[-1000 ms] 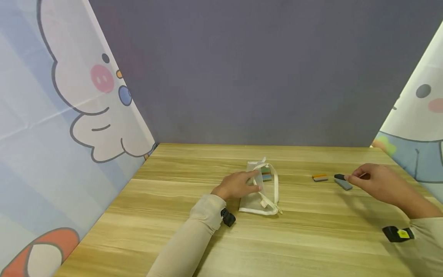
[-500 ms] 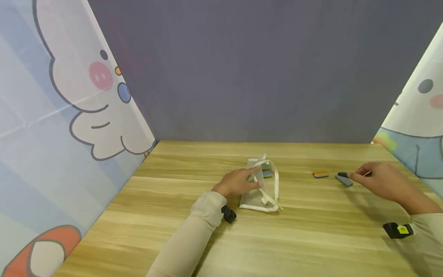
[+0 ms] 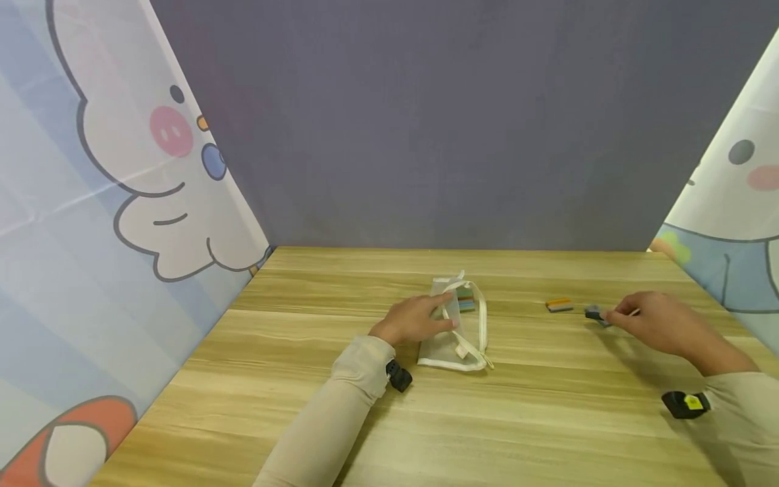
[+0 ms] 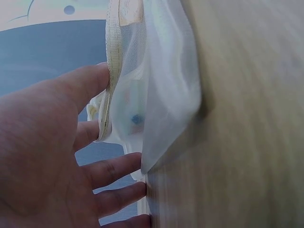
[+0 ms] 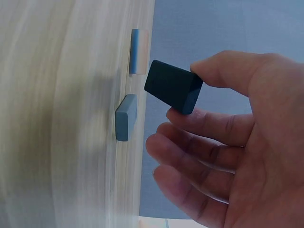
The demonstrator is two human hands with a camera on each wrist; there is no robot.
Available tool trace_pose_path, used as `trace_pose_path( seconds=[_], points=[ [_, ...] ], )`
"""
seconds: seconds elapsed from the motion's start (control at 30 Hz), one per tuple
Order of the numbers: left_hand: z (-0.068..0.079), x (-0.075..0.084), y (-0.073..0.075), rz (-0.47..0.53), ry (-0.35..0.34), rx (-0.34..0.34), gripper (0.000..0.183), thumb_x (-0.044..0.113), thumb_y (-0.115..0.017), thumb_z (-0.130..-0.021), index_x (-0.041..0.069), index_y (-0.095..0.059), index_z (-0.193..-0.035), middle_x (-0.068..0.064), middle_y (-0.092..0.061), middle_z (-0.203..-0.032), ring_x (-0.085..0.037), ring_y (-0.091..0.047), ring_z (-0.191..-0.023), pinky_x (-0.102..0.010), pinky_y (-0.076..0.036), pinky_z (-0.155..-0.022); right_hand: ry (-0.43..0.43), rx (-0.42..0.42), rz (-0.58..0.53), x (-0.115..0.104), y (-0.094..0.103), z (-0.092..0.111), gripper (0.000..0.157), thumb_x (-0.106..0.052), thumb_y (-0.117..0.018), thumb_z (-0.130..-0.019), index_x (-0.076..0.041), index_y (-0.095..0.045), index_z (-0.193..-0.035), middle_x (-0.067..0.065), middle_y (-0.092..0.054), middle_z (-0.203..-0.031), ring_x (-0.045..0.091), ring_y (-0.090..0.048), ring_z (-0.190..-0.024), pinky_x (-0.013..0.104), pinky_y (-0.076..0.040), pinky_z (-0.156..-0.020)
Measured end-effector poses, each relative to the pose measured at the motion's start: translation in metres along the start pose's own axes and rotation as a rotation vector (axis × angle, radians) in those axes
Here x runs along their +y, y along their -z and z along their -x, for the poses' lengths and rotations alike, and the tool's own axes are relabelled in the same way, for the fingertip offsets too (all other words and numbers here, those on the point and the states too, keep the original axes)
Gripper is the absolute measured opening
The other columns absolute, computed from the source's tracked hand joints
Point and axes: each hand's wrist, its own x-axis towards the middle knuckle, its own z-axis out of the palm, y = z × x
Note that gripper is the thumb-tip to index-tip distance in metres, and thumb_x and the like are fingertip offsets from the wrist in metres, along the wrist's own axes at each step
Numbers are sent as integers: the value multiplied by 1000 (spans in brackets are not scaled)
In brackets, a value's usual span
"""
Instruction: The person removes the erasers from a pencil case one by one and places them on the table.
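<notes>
My right hand (image 3: 660, 325) pinches a small blackish rectangular block (image 5: 173, 85) between thumb and forefinger, held off the table; its other fingers curve loosely below. In the head view the block partly covers a grey block (image 5: 126, 118) lying on the table. A white-edged mesh zipper bag (image 3: 435, 348) lies mid-table, its mouth towards the right. Resting on it, my left hand (image 3: 416, 321) has thumb and forefinger spread, touching the edge of the mouth. In the left wrist view its fingers look fairly straight along the zipper (image 4: 113, 52). Several coloured blocks (image 3: 465, 303) show inside the bag.
An orange-and-grey piece (image 3: 559, 304) lies on the wooden table (image 3: 517, 419), left of the grey block. A dark grey panel (image 3: 426, 128) stands along the back edge. Cartoon-printed cloths hang at the left (image 3: 73, 284) and right (image 3: 730, 210).
The right hand has shifted the dark block slightly towards me, so it now overlaps the grey block in view. The left hand and bag hold their places; the head view has moved a little.
</notes>
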Motion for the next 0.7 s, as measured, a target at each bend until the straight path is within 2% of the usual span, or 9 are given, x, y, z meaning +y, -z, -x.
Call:
trace_pose_path(
  seconds=[0.17, 0.43, 0.7],
  points=[
    [1, -1, 0, 15, -3, -4, 66, 57, -52, -100, 32, -33, -158, 2, -45, -153, -25, -45, -138, -50, -43, -104, -1, -19, 2, -5, -1, -1, 40, -36, -60, -101, 2, -74, -98, 11, -72, -94, 25, -66, -80, 46, -52, -65],
    [3, -1, 1, 22, -5, -2, 66, 57, -52, -100, 33, -33, -158, 2, -45, -153, -25, -45, -138, -50, -43, -104, -13, -53, -1, -5, -6, -3, 45, -38, -59, -102, 4, -73, -99, 14, -72, -95, 29, -67, -80, 48, -53, -65],
    [0, 0, 1, 20, -5, -2, 66, 58, -51, -100, 32, -32, -159, 2, -45, -154, -25, -45, -138, -51, -43, -104, -16, -60, 30, -3, -7, -3, 44, -41, -59, -102, 0, -75, -96, 7, -71, -90, 17, -62, -73, 40, -50, -61]
  ],
)
